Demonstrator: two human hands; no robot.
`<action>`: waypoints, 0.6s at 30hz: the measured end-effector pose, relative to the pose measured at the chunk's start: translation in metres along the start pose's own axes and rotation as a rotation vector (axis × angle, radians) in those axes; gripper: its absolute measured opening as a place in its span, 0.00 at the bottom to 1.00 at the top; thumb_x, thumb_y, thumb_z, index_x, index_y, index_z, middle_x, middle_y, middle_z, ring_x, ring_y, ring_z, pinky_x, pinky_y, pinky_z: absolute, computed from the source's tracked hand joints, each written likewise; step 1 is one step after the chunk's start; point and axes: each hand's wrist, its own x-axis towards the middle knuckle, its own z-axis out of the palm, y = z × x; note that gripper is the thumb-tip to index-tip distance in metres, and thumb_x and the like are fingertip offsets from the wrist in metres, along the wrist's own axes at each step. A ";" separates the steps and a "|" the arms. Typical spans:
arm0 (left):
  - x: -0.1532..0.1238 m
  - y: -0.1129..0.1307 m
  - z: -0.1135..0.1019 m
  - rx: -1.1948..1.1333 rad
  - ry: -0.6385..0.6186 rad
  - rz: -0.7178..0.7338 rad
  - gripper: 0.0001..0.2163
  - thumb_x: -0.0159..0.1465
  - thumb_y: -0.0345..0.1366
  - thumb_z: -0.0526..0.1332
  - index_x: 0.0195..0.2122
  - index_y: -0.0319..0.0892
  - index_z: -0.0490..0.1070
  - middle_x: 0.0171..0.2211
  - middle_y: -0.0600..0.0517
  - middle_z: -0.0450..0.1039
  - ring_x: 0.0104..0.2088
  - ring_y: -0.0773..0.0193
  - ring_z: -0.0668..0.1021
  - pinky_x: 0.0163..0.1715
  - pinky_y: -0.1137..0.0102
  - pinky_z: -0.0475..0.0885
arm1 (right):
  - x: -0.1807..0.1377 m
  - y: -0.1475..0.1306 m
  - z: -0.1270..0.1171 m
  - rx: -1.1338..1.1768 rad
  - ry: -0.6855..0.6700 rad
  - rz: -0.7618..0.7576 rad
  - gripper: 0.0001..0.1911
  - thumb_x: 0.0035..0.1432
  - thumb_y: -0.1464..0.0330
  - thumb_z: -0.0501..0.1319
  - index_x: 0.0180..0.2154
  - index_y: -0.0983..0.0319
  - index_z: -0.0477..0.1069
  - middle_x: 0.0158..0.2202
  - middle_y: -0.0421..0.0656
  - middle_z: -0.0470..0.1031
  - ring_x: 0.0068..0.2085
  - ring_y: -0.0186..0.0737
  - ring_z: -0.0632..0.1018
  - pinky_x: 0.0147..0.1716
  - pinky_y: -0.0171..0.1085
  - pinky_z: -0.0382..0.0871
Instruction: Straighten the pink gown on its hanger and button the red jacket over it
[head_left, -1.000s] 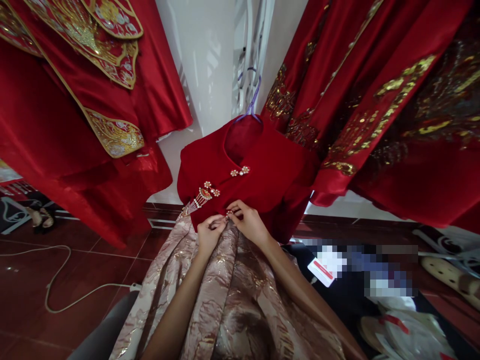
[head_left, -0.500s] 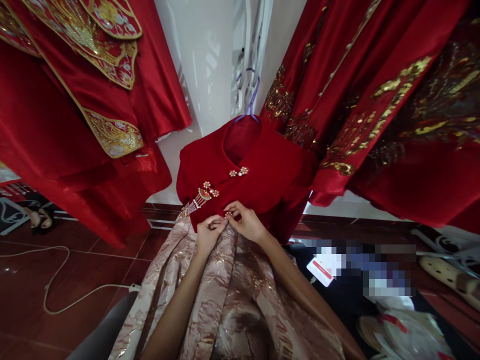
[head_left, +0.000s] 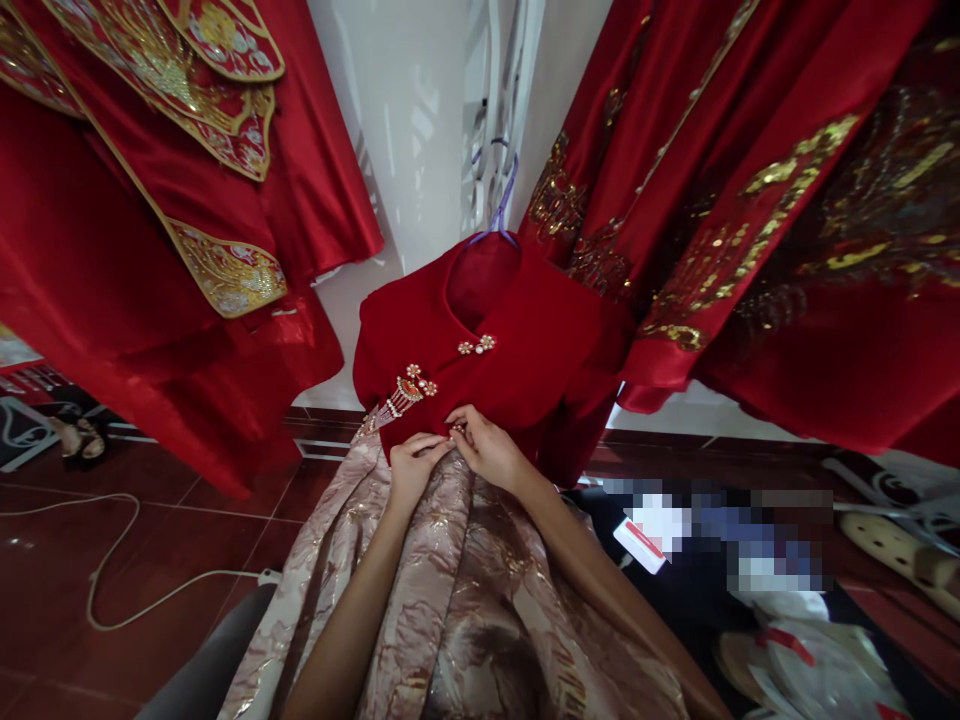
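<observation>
In front of me a red velvet top (head_left: 540,320) hangs from a purple hanger (head_left: 501,215). My right hand (head_left: 491,450) pinches a small beaded ornament (head_left: 457,430) low on its front. Close beside it, my left hand (head_left: 412,475) has thumb and fingertips pressed together at the lower edge of the top, by that same ornament; what lies between them is hidden. Higher up, pearl flower clasps (head_left: 480,345) sit at the neckline, and a tasselled brooch (head_left: 405,395) is on the left side. A pinkish brocade skirt (head_left: 420,600) spreads beneath both arms.
Red satin garments with gold embroidery hang at the left (head_left: 330,150) and right (head_left: 697,200). A white cable (head_left: 135,520) crosses the tiled floor. At lower right lie a dark cloth (head_left: 600,520), a white-and-red card (head_left: 640,545) and clear plastic packages (head_left: 817,660).
My left fingers have straightened a little and shifted slightly left and up. My right hand stays nearly in place at the ornament, its fingers slightly adjusted. The garments have not moved.
</observation>
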 end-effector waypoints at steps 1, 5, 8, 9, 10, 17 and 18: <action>0.000 -0.001 0.000 -0.008 -0.004 0.000 0.08 0.49 0.39 0.69 0.27 0.40 0.79 0.29 0.49 0.78 0.30 0.64 0.77 0.34 0.70 0.72 | 0.000 0.000 0.002 -0.011 0.009 -0.014 0.10 0.61 0.69 0.50 0.45 0.61 0.60 0.43 0.46 0.71 0.40 0.37 0.76 0.38 0.35 0.69; 0.001 -0.002 -0.001 -0.040 -0.049 0.010 0.08 0.51 0.39 0.68 0.29 0.41 0.79 0.30 0.49 0.78 0.32 0.64 0.77 0.37 0.69 0.73 | 0.001 0.007 0.010 -0.009 0.040 -0.039 0.08 0.62 0.69 0.49 0.44 0.61 0.58 0.44 0.48 0.70 0.44 0.40 0.74 0.43 0.38 0.69; 0.001 -0.002 -0.001 -0.090 -0.091 -0.022 0.09 0.54 0.40 0.66 0.30 0.40 0.79 0.29 0.50 0.77 0.30 0.65 0.77 0.35 0.71 0.73 | 0.002 0.012 0.011 0.021 0.048 -0.049 0.08 0.61 0.70 0.49 0.44 0.61 0.58 0.44 0.48 0.69 0.44 0.40 0.74 0.43 0.38 0.68; 0.001 -0.001 -0.001 -0.107 -0.100 -0.039 0.09 0.55 0.41 0.65 0.30 0.40 0.78 0.29 0.50 0.76 0.30 0.66 0.77 0.34 0.71 0.73 | 0.002 0.013 0.010 0.032 0.040 -0.049 0.08 0.61 0.70 0.49 0.44 0.61 0.58 0.43 0.48 0.70 0.43 0.39 0.74 0.42 0.38 0.68; 0.001 -0.001 -0.001 -0.119 -0.105 -0.056 0.09 0.55 0.41 0.65 0.30 0.39 0.78 0.28 0.51 0.76 0.29 0.66 0.77 0.34 0.71 0.73 | 0.003 0.014 0.008 0.044 0.025 -0.045 0.09 0.61 0.71 0.50 0.44 0.61 0.59 0.43 0.48 0.70 0.42 0.39 0.75 0.41 0.37 0.68; 0.001 -0.007 0.005 -0.130 -0.092 -0.055 0.09 0.56 0.39 0.64 0.33 0.39 0.71 0.30 0.52 0.73 0.31 0.67 0.76 0.36 0.71 0.73 | 0.001 0.014 -0.001 0.090 -0.071 0.021 0.16 0.54 0.74 0.56 0.45 0.60 0.60 0.39 0.43 0.72 0.27 0.31 0.72 0.29 0.32 0.65; 0.001 -0.009 0.006 -0.145 -0.072 -0.044 0.10 0.55 0.39 0.64 0.34 0.40 0.69 0.30 0.52 0.72 0.31 0.67 0.76 0.35 0.71 0.73 | 0.001 0.014 -0.001 0.091 -0.066 0.027 0.16 0.53 0.74 0.56 0.45 0.60 0.61 0.38 0.43 0.72 0.27 0.30 0.71 0.28 0.31 0.65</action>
